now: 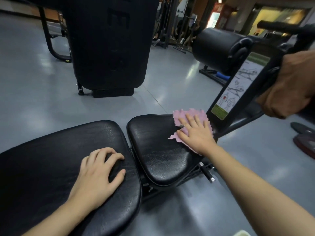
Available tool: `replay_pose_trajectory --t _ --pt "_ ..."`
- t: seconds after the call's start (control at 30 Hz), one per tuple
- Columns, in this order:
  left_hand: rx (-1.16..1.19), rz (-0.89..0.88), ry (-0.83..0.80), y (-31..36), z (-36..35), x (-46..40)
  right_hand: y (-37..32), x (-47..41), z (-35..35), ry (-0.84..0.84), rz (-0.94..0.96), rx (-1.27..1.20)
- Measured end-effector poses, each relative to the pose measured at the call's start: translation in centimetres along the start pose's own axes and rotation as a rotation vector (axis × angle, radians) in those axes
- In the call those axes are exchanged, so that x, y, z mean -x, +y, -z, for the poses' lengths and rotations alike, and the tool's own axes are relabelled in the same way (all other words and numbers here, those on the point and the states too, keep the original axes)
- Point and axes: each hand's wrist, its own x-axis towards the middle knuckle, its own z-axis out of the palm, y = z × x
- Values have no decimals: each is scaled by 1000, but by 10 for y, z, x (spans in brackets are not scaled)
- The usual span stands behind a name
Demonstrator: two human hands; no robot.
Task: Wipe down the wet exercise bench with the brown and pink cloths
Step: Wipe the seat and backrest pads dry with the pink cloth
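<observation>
The black exercise bench has a long back pad [51, 167] at the lower left and a smaller seat pad [153, 150] in the middle. My right hand [194, 133] lies flat with straight fingers on the pink cloth [184, 114], pressing it onto the far right corner of the seat pad. My left hand [100, 172] rests on the end of the back pad with fingers arched and holds nothing. The brown cloth [289, 87] hangs draped over the bench's frame at the right edge of the view.
A black roller pad [219, 48] and an instruction sticker [237, 86] sit on the bench's upright frame at the right. A tall black machine [110, 45] stands on the grey floor ahead. An adjustment pin [207, 172] sticks out under the seat. Weight plates [305, 138] lie at the far right.
</observation>
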Motion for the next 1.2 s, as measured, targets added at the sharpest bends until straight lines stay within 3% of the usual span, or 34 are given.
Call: replay_pose_trajectory --t 0.37,0.53,0.93,1.2 --pt "13 12 -3 2 2 1 -72 78 -16 41 157 -100" --pt "19 3 12 -1 1 1 -61 69 -15 67 213 -105" --pt "40 -4 31 -3 -4 1 -6 7 -2 109 49 -119" --pt "37 -6 36 -1 -3 1 -22 14 -5 31 -50 -77"
